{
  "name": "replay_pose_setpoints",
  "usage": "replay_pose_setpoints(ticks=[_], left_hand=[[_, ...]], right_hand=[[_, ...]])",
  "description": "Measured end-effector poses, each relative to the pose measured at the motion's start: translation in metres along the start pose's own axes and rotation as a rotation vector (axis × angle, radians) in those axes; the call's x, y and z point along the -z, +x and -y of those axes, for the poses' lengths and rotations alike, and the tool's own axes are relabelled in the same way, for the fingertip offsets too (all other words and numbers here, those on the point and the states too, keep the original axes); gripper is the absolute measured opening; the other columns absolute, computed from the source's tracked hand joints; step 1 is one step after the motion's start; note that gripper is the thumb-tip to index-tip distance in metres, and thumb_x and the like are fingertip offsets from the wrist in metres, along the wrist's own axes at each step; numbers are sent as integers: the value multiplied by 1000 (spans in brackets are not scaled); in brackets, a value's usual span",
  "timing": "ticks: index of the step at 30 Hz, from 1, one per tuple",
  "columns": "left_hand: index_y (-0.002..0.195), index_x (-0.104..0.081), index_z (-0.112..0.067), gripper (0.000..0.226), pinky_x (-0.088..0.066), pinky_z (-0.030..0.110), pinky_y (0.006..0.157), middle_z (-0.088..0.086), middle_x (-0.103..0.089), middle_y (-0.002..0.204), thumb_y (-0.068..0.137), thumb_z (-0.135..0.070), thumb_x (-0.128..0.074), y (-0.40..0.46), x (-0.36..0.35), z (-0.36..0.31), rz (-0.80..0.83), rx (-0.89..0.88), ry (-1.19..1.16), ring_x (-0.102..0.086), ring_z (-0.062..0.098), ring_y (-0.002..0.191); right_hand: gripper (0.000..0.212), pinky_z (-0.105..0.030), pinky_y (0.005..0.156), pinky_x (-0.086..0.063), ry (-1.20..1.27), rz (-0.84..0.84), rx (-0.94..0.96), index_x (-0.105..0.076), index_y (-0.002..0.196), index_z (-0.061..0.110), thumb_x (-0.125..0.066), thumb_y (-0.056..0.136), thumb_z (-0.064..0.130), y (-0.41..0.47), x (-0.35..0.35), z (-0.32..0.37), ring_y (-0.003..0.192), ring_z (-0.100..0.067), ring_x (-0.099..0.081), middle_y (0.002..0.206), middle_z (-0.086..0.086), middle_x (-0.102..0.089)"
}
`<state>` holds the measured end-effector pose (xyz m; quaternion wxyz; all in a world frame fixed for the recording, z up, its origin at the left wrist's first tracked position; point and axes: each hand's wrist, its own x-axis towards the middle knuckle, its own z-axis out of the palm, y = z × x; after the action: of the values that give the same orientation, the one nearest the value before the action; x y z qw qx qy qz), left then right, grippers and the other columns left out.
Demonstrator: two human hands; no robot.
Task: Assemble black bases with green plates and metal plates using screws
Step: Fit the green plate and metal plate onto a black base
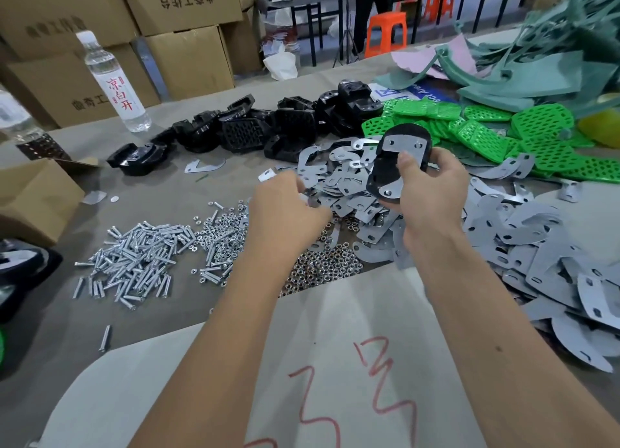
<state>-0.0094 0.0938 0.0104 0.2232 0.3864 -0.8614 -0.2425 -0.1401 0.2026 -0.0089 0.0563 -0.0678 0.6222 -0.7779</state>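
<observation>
**Base held up in the right hand, left hand reaching among the plates**

From my seat, reading left to right: a water bottle [114, 82] stands far out to the left of both hands, and the screws [134, 256] lie loose on the table, left of and below my left hand [285, 202]. That hand is curled, knuckles up, over the near edge of the metal plates [339, 176]. Something small and pale sticks out past its fingers, but I cannot tell whether it is pinched or merely lying behind them. The nuts [322, 266] sit just under its wrist.

Right of that, my right hand [432, 192] grips the black base [399, 166], lifted clear of the table and tilted towards me. The thumb presses its face and the fingers wrap round behind. Two metal plates already sit across it, one at the top and one at the bottom end. Beyond the grip are the spare bases [268, 125], and up and to the right the green plates [503, 135].

My worry is the plates on the held base. If they are not yet fastened tight, that tilt could let one slide or swing off its holes. The left hand, fishing in an overlapping heap, could also drag up two plates stuck together. Both forearms reach straight forward, wrists slightly bent down.
</observation>
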Motion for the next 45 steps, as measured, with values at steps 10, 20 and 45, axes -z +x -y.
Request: replay_pose_setpoints(ticks=[10,20,45], left_hand=[[102,-62,-2,20,-58,19,60,20,-68,100,89,13,-67,-10,40,55,-242,524,-1256,-75,18,63],[106,-75,2,30,-58,17,74,11,-75,88,76,3,-73,-42,62,100,2,365,-1286,-76,16,82],[89,-74,-17,17,-50,19,57,4,-78,75,80,-9,-87,-47,40,89,-164,119,-850,-65,9,58]], right_hand=[[3,-62,84,-61,27,316,-126,-71,101,17,-69,99,17,-26,-20,-3,100,-36,-74,103,-10,-77],[5,-50,66,-64,36,574,-214,-71,104,17,-67,101,16,-57,-36,-15,94,-34,-77,102,-11,-79],[15,-29,54,-58,-107,751,-59,-68,104,19,-62,101,6,-84,-45,-19,70,-18,-76,86,-4,-80]])
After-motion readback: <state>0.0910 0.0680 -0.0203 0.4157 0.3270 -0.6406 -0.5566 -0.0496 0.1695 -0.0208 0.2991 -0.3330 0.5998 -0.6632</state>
